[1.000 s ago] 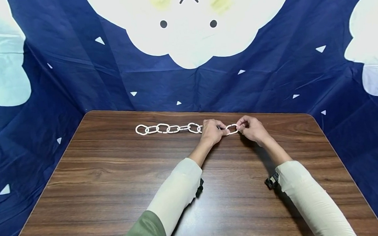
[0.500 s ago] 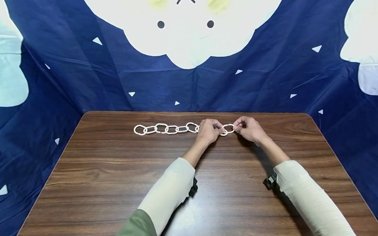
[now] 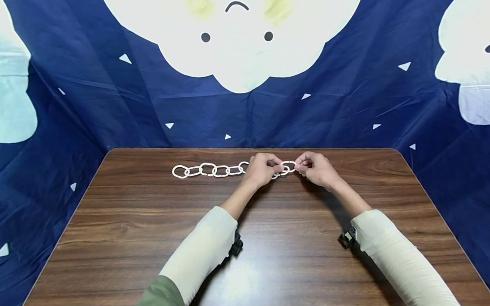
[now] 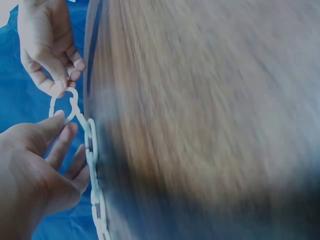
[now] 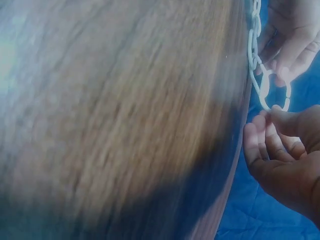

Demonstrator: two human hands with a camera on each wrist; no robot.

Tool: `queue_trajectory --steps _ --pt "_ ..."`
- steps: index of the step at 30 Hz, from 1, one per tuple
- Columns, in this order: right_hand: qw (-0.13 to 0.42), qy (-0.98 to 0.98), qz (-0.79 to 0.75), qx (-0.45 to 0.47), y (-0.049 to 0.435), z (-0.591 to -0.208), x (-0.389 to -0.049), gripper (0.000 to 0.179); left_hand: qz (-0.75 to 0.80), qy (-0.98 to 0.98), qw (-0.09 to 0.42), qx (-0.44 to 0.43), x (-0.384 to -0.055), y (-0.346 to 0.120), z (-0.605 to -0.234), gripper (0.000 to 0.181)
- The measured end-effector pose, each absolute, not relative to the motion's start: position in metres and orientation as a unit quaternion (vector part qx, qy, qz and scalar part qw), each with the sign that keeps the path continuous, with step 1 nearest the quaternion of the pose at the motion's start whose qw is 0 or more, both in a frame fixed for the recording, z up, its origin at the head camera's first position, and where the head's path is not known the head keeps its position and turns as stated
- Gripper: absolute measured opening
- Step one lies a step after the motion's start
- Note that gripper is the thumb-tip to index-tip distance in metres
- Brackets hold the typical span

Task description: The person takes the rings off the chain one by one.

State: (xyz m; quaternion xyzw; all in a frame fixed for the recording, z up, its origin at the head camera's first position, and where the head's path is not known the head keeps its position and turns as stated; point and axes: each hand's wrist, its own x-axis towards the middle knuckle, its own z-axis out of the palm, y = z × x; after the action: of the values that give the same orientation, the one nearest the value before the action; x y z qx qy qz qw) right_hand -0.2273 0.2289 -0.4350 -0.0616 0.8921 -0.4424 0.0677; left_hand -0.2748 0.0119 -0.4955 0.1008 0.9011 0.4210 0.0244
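Observation:
A white plastic chain (image 3: pixel 207 169) lies in a row along the far part of the table, running left from my hands. My left hand (image 3: pixel 263 168) pinches the left side of the end link (image 3: pixel 289 162) between thumb and finger. On the link's other side, my right hand (image 3: pixel 317 169) pinches it with thumb and fingertips. Both wrist views show this link (image 4: pixel 52 106) held between the two hands, with a neighbouring link hooked through it. Part of the chain (image 5: pixel 254 42) hangs beside the left fingers; in the head view the left hand hides some links.
The brown wood-grain table (image 3: pixel 150 252) fills the lower view, with its back edge just beyond the hands. A dark blue curtain (image 3: pixel 120 114) with white clouds surrounds the back and sides. A small black camera (image 3: pixel 348 237) sits on the right wrist.
Both hands have moved left together with the end link. More links now show below the left fingers, and the left hand covers more of the chain.

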Motion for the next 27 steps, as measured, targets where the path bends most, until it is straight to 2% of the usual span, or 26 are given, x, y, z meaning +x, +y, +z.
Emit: queue_trajectory --steps 7,14,17,20,27 --pt "0.056 0.89 -0.445 -0.084 0.22 -0.43 -0.225 0.012 0.431 0.895 0.031 0.116 -0.28 -0.004 -0.494 0.009" --pt "0.048 0.89 -0.443 -0.097 0.214 -0.429 -0.222 0.014 0.432 0.893 0.035 0.121 -0.261 -0.015 -0.464 0.01" --pt "0.045 0.887 -0.447 -0.103 0.211 -0.428 -0.221 0.014 0.434 0.891 0.033 0.129 -0.273 -0.019 -0.476 0.005" --pt "0.044 0.885 -0.451 -0.105 0.208 -0.426 -0.22 0.014 0.442 0.886 0.016 0.14 -0.281 -0.025 -0.489 0.009" --pt "0.034 0.883 -0.452 -0.123 0.201 -0.421 -0.219 0.015 0.463 0.878 0.009 0.119 -0.229 -0.032 -0.424 0.013"
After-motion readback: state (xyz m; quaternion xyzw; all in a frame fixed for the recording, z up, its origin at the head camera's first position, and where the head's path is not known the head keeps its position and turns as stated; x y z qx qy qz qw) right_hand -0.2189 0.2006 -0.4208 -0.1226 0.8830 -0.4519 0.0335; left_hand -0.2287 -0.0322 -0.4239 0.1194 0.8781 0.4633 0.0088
